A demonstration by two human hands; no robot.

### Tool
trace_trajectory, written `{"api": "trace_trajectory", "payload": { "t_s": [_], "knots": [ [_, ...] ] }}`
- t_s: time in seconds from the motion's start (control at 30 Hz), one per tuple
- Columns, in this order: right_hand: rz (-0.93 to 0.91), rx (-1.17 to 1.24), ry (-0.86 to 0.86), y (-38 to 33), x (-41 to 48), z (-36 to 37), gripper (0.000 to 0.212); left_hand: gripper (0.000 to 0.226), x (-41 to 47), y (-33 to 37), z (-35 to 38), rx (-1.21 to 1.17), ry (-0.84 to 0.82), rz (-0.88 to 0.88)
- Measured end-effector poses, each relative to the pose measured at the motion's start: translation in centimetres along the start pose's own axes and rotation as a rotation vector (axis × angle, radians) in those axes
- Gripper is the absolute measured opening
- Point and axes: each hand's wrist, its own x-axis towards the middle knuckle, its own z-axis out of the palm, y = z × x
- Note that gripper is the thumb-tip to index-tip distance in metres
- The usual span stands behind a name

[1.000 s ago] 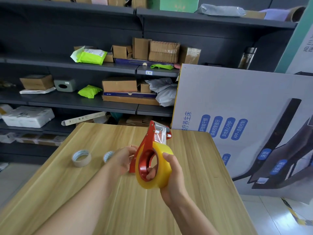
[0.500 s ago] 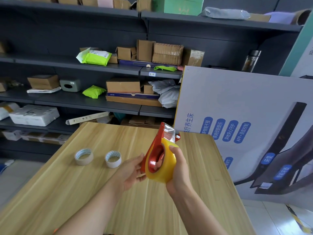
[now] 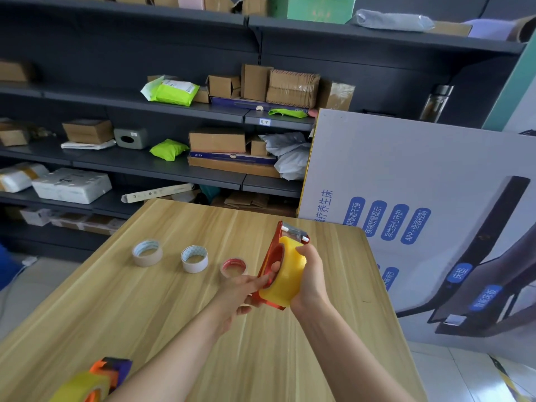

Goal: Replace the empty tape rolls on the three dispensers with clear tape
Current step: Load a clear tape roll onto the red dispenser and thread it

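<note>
The hands have carried the red dispenser (image 3: 273,255) slightly rightward, uncovering a red core (image 3: 233,267) on the surface (image 3: 162,320). The right hand (image 3: 312,275) wraps round the yellowish clear tape roll (image 3: 285,278) seated on the dispenser, held above the surface. The left hand (image 3: 242,290) pinches the dispenser's lower frame. Left of the red core lie a white core (image 3: 194,258) and another pale core (image 3: 147,253). An orange dispenser (image 3: 108,372) sits at the near left corner.
</note>
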Motion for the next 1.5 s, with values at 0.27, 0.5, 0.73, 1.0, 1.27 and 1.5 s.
{"api": "trace_trajectory", "payload": {
  "t_s": [0.27, 0.5, 0.73, 1.0, 1.27, 1.5],
  "knots": [
    [-0.047, -0.246, 0.037, 3.0, -1.1, -2.2, 0.038, 0.015, -2.5, -4.1, 2.4, -0.047, 0.123, -0.192],
    [-0.090, -0.472, 0.090, 6.9, -3.4, -3.3, 0.045, 0.018, -5.2, -8.0, 2.3, -0.056, 0.102, -0.343],
    [0.071, -0.472, 0.114, 11.2, -5.3, -3.8, 0.041, 0.024, -8.4, -11.4, 0.6, -0.085, 0.070, -0.495],
    [0.206, -0.602, 0.143, 16.6, -6.6, -5.3, 0.035, 0.026, -11.3, -16.1, -0.4, -0.173, 0.086, -0.637],
    [0.212, -0.777, 0.141, 19.8, -7.4, -7.1, 0.043, 0.023, -11.4, -19.8, -0.6, -0.169, 0.109, -0.726],
    [0.223, -0.775, 0.129, 21.6, -7.0, -8.4, 0.044, 0.026, -11.1, -21.5, 0.3, -0.198, 0.140, -0.767]
  ]
}}
